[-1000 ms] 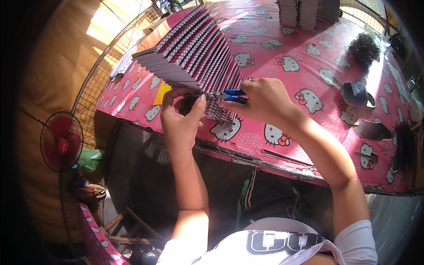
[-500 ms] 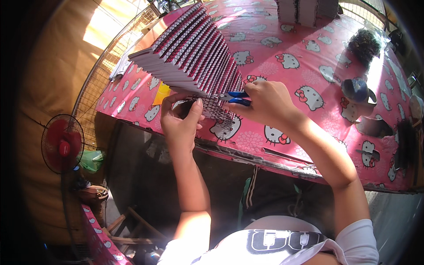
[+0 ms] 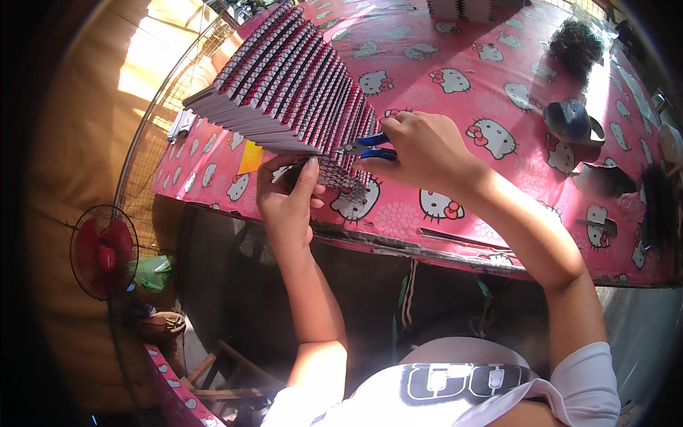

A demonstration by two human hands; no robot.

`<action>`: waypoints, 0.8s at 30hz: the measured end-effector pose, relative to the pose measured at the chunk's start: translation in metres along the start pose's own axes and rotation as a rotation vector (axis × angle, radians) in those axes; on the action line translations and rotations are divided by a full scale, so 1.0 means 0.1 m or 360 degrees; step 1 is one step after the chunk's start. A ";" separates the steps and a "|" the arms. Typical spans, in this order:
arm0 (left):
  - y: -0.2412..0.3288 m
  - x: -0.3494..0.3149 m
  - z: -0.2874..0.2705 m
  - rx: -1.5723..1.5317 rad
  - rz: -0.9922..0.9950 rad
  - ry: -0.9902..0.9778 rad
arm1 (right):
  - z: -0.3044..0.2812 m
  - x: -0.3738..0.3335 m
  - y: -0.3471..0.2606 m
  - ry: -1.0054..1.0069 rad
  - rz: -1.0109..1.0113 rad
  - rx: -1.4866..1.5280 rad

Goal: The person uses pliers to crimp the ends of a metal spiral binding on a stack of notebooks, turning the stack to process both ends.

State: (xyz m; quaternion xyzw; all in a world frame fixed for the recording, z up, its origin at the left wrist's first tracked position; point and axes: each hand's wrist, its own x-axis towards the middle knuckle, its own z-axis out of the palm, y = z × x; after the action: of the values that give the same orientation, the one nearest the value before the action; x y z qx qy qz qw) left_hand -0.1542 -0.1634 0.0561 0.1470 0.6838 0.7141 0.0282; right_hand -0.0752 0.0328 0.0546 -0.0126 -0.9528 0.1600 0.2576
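Observation:
A tall stack of spiral-bound notebooks [image 3: 284, 78] stands on the pink table, its coiled spines turned toward the right and its white page edges toward me. At the stack's near lower corner my left hand [image 3: 290, 188] is closed, thumb and fingers pinching the end of a notebook; the fingertips behind it are partly hidden. My right hand [image 3: 427, 146] grips small pliers with blue handles [image 3: 377, 152]. Their metal jaws meet the coil ends just right of my left thumb. Whether the jaws are closed on a wire, I cannot tell.
A patterned pink cover [image 3: 398, 213] lies over the table, worn along its front edge. More notebooks [image 3: 475, 8] stand at the back. On the right are a dark tangled bundle [image 3: 576, 46] and a dark blue rounded object [image 3: 567, 121]. A red fan [image 3: 105, 257] stands left.
The whole view has shifted slightly. The pliers have tilted a little, and more of their metal jaws shows. My left hand keeps its pinch at the stack's corner.

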 end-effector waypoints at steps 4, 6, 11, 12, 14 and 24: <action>0.01 -0.04 0.12 0.0034 0.0075 -0.0027 | 0.15 0.06 0.09 0.0420 -0.0304 -0.0208; -0.03 -0.02 0.09 0.0036 0.0091 -0.0018 | 0.05 0.13 -0.04 -0.0103 -0.0074 -0.0108; -0.10 -0.02 0.02 -0.0003 0.0070 0.0035 | 0.00 0.02 -0.04 -0.0197 0.0066 0.0005; -0.11 -0.03 0.02 0.0002 0.0050 0.0049 | 0.02 -0.03 0.01 -0.0107 0.0051 0.0010; -0.10 -0.07 0.05 0.0009 0.0013 0.0075 | 0.11 -0.07 0.10 0.0391 -0.0198 -0.0093; -0.20 -0.06 0.01 -0.0006 0.0051 0.0098 | 0.06 -0.14 0.01 -0.0248 0.0115 0.0074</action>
State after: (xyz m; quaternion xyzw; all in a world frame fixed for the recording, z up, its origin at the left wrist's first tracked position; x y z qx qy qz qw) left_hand -0.1519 -0.1627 0.0353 0.1358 0.6805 0.7201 -0.0042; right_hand -0.0662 0.0299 0.0424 -0.0286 -0.9649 0.1918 0.1769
